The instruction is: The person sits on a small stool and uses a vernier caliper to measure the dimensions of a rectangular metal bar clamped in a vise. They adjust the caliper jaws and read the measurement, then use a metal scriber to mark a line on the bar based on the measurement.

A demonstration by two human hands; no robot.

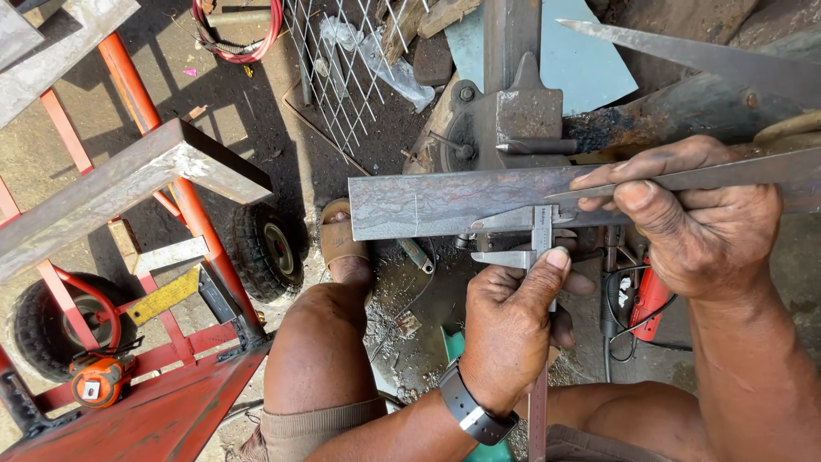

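Observation:
A flat steel bar point(428, 204) lies level across the middle, its cut end toward the left. My left hand point(511, 321) grips a metal caliper point(523, 246) from below, thumb on its slide, the jaws closed over the bar's lower edge. My right hand point(697, 218) pinches the bar farther right, thumb underneath and fingers over the top, beside a second thin steel strip point(753, 171). A dark watch band sits on my left wrist.
An orange wheeled trolley point(180, 214) with angle-iron lengths point(128, 184) on it stands at left. A heavy steel vise or anvil block point(513, 111) sits behind the bar. Wire mesh point(342, 60), a red power tool point(648, 299) and my sandalled foot point(342, 244) are on the ground.

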